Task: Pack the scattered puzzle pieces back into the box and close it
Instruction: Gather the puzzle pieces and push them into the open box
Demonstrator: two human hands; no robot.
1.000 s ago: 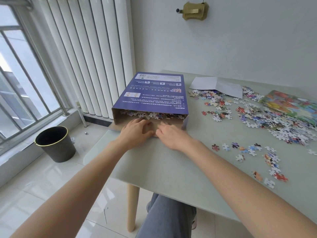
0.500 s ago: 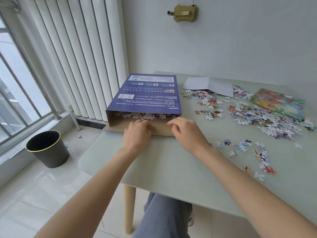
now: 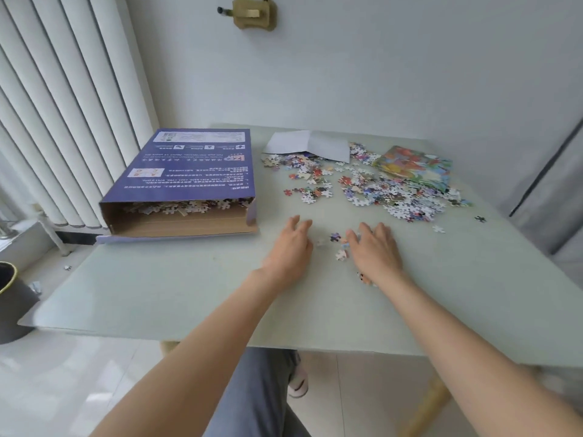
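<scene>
Both hands lie palm-down on the counter [image 3: 473, 294], fingers spread and loose, gripping nothing: the left hand [image 3: 291, 247] and the right hand [image 3: 375, 250] flank a small cluster of loose pieces [image 3: 339, 244], with one more piece half hidden under the right wrist. The box [image 3: 186, 175] lies on its side at the counter's left end, its open mouth facing the person and some pieces already visible inside; its flap [image 3: 251, 212] stands loose at the right corner. The main heap [image 3: 378, 187] is still spread across the far right, beside a white sheet [image 3: 307, 145] and a colourful picture [image 3: 413, 167]. The step in hand looks like gathering the near cluster. To do it well, cup the two hands inward so the pieces bunch between the palms, then slide them along the counter to the box mouth, not lifting them, keeping the fingers low so none slip underneath. Steady the box as they go in, since it sits near the counter's edge, and catch the piece by the wrist.
</scene>
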